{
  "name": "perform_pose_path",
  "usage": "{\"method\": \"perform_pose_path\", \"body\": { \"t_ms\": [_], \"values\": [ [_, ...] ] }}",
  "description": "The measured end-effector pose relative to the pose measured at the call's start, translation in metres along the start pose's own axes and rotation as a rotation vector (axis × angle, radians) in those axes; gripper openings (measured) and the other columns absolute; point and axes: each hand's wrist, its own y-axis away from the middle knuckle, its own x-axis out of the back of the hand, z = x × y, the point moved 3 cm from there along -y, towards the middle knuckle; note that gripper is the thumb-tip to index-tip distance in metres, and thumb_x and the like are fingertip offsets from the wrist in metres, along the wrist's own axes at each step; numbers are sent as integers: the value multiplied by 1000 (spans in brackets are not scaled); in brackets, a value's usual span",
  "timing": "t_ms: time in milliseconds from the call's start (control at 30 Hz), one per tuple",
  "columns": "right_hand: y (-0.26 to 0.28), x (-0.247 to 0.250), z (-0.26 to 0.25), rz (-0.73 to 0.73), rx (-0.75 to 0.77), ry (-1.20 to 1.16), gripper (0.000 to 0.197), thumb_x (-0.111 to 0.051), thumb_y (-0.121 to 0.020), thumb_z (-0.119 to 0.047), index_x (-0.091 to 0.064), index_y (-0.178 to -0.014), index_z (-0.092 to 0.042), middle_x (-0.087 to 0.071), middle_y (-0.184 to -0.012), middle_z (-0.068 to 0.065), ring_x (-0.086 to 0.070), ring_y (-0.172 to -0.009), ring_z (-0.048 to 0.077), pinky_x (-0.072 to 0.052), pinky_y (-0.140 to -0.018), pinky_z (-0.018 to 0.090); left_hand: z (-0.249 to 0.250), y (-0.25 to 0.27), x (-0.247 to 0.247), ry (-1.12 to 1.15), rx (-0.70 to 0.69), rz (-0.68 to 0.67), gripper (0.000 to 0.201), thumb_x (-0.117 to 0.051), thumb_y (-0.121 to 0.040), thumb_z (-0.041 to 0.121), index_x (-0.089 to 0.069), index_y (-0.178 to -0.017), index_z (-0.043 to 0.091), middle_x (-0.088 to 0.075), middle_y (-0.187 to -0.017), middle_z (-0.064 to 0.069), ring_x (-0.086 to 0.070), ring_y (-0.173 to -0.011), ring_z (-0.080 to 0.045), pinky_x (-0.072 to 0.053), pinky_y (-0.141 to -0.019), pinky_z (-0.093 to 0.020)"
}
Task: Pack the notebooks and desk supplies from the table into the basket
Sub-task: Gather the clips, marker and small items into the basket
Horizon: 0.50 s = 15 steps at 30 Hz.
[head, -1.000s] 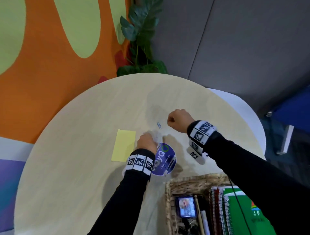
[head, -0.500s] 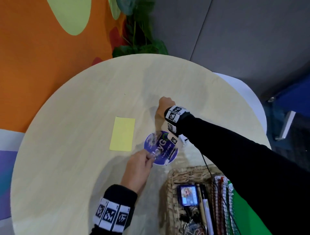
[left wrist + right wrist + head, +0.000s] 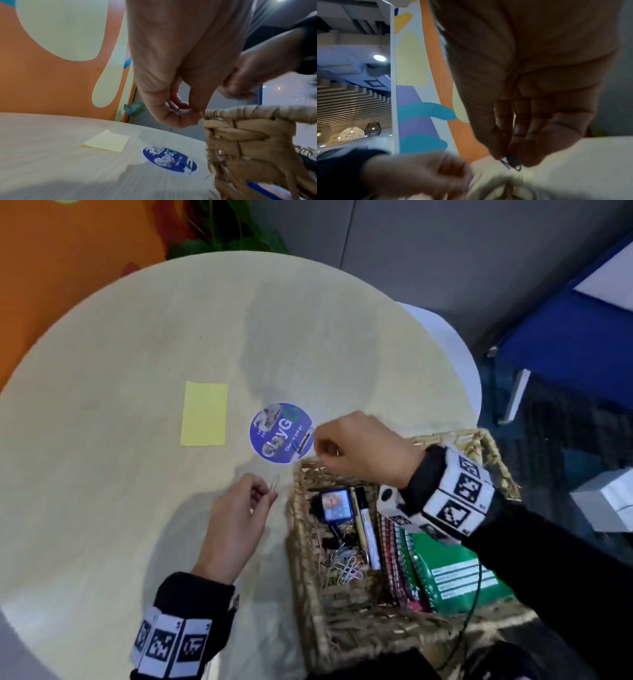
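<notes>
A woven basket (image 3: 295,529) stands at the table's near right, holding a green notebook (image 3: 455,570), red spiral notebooks (image 3: 394,559), a marker (image 3: 369,529), a small screen device (image 3: 334,505) and loose paper clips (image 3: 349,568). My left hand (image 3: 269,494) is just left of the basket and pinches a pale paper clip (image 3: 275,482). Over the basket's far left corner, my right hand (image 3: 320,446) pinches a blue paper clip (image 3: 510,162) between thumb and fingers. A yellow sticky-note pad (image 3: 204,414) and a round purple sticker (image 3: 281,433) lie on the table.
The round pale wooden table (image 3: 120,508) ends close to the basket on the right. A potted plant (image 3: 222,231) and an orange wall stand behind it. A white chair (image 3: 455,354) sits at the far right edge.
My right hand picked the blue clip off the table and drew back to the basket's corner. My left hand pulled back from the sticker toward the basket's left side.
</notes>
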Motion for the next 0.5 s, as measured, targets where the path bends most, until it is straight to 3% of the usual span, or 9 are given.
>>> {"method": "perform_pose_path", "body": {
  "t_ms": [100, 200, 367, 500],
  "values": [
    [51, -48, -2, -303, 13, 70, 15, -49, -85, -11, -59, -76, -17, -64, -77, 6, -53, -68, 24, -42, -61, 31, 11, 2, 8, 38, -34, 36, 13, -68, -83, 13, -56, -80, 17, -63, -72, 1, -59, -65, -13, -38, -62, -13],
    [76, -94, -2, -483, 29, 185, 18, -46, -89, -7, -64, -90, -4, -63, -85, 12, -60, -77, 30, -50, -68, 39, 30, 9, 17, 64, -98, 46, 13, -68, -83, 16, -56, -79, 18, -64, -72, 0, -57, -74, -13, -42, -64, -15],
    [79, -127, -10, -546, 53, 345, 24, -47, -90, 4, -60, -110, 1, -61, -112, 21, -61, -98, 37, -50, -77, 43, 59, 41, 27, 9, -236, -58, 12, -71, -80, 20, -60, -76, 19, -64, -71, 4, -58, -70, -12, -48, -63, -26],
    [80, -125, -7, -524, -39, 335, 26, -54, -88, -2, -61, -113, -2, -61, -117, 18, -61, -103, 36, -51, -80, 40, 67, 67, 17, 29, -258, -153, 12, -71, -79, 14, -60, -78, 19, -65, -71, 8, -59, -75, -8, -42, -61, -11]
  ]
}}
